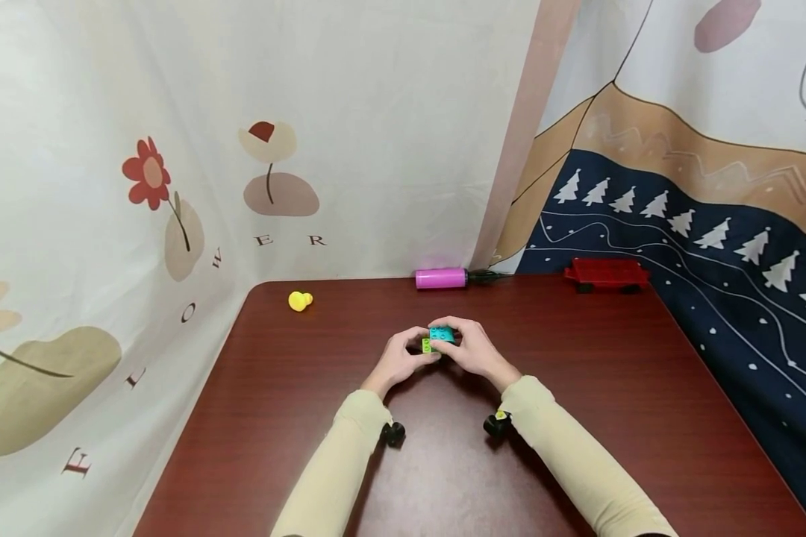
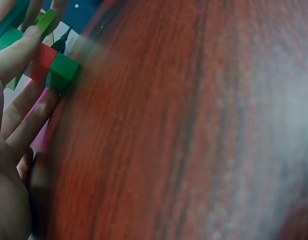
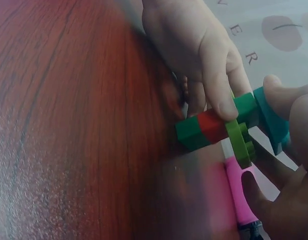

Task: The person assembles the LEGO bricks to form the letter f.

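Note:
Both hands meet over the middle of the table around a small stack of toy building bricks. My left hand (image 1: pixel 399 360) pinches the stack between thumb and fingers. In the right wrist view the stack has a dark green brick (image 3: pixel 191 135) at its lower end, then a red brick (image 3: pixel 212 126), a lime green brick (image 3: pixel 238 142) jutting sideways, and another green brick (image 3: pixel 247 106). At the top end is a teal brick (image 1: pixel 441 333), which my right hand (image 1: pixel 473 350) grips; whether it is fully pressed on, I cannot tell.
At the table's (image 1: pixel 336 321) back edge lie a yellow rubber duck (image 1: pixel 299 300), a pink cylinder with a black end (image 1: pixel 441 278) and a red toy wagon (image 1: pixel 607 274). Printed cloth (image 1: pixel 389 149) hangs behind the table and along its sides.

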### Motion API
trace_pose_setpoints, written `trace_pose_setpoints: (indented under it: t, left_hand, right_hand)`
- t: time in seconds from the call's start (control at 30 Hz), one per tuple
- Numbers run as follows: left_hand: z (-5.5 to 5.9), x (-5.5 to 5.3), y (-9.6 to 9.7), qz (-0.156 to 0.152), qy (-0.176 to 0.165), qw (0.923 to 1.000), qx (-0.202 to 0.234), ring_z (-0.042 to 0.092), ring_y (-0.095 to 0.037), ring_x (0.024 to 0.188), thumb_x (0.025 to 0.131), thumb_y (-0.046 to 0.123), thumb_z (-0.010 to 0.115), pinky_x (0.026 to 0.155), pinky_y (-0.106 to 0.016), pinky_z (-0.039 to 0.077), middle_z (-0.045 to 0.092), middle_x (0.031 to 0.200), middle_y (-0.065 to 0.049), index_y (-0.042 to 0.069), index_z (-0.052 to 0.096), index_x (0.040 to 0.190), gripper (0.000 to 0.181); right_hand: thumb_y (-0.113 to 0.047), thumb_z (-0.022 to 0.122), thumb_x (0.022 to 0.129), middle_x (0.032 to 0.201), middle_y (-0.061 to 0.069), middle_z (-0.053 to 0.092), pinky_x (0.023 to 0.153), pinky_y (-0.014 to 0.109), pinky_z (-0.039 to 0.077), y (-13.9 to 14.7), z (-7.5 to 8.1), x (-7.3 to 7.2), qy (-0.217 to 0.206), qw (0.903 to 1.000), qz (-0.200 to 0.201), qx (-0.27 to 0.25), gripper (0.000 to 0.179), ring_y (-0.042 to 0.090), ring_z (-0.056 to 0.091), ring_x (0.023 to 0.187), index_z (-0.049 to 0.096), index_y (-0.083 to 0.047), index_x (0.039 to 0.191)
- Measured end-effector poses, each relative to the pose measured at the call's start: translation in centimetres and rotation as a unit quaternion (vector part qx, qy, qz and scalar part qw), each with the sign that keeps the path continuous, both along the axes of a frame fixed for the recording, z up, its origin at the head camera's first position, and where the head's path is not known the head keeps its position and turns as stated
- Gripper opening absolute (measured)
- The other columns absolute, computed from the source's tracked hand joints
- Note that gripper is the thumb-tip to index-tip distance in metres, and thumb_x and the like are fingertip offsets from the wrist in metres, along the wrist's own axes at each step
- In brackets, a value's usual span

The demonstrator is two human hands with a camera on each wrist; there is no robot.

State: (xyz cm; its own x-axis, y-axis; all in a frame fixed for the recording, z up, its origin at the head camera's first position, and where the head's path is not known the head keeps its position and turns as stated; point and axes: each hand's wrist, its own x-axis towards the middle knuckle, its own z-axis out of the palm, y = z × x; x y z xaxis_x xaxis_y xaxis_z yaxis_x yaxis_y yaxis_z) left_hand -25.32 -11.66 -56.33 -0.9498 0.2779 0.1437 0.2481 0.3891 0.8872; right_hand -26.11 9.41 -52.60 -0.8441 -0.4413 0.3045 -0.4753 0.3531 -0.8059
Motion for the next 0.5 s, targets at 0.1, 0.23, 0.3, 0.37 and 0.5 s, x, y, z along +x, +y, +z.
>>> trace_pose_setpoints:
  t: [0.1,0.23,0.3,0.37,0.5]
  left_hand:
    - [-0.05,-0.04,-0.03,-0.001,0.002,1.0,-0.001,0.067,-0.019,0.107,0.089,0.031,0.087,0.095,-0.042,0.053,0.076,0.118,0.002,0.019,0.074,0.124,0.039]
    - [-0.25,0.03,-0.02,-0.002,-0.003,1.0,-0.005,0.067,-0.017,0.107,0.09,0.031,0.086,0.094,-0.039,0.053,0.076,0.117,0.003,0.02,0.073,0.124,0.038]
    - [-0.31,0.08,-0.01,-0.002,-0.005,1.0,-0.006,0.067,-0.017,0.106,0.09,0.03,0.086,0.094,-0.04,0.053,0.076,0.116,0.002,0.02,0.073,0.124,0.038]
    - [-0.31,0.07,0.0,-0.001,-0.004,1.0,-0.005,0.067,-0.017,0.106,0.089,0.029,0.087,0.095,-0.041,0.053,0.076,0.116,0.002,0.019,0.073,0.124,0.038]
    - [-0.2,-0.04,0.01,-0.006,-0.003,1.0,-0.005,0.066,-0.018,0.108,0.089,0.028,0.087,0.096,-0.041,0.052,0.076,0.118,0.003,0.019,0.073,0.124,0.039]
  right_hand:
    - [-0.017,0.079,0.096,0.115,0.005,0.075,0.087,0.033,0.058,0.04,-0.2,-0.11,-0.007,1.0,-0.002,-0.005,0.03,0.015,0.068,0.095,0.075,-0.008,0.123]
    - [-0.019,0.081,0.095,0.117,0.006,0.075,0.087,0.034,0.058,0.08,-0.44,-0.02,-0.016,0.9999,-0.006,-0.003,0.034,0.017,0.068,0.096,0.074,-0.006,0.125]
    - [-0.019,0.081,0.094,0.117,0.006,0.075,0.086,0.034,0.057,0.05,-0.51,0.01,-0.018,0.9998,-0.007,-0.004,0.034,0.018,0.068,0.096,0.075,-0.005,0.124]
    - [-0.018,0.082,0.094,0.116,0.006,0.075,0.085,0.033,0.056,-0.02,-0.54,-0.02,-0.02,0.9997,-0.008,-0.009,0.033,0.018,0.067,0.095,0.075,-0.005,0.123]
    - [-0.017,0.083,0.092,0.112,0.006,0.076,0.079,0.03,0.055,-0.17,-0.58,-0.16,-0.025,0.9993,-0.014,-0.024,0.032,0.018,0.066,0.089,0.076,-0.006,0.122]
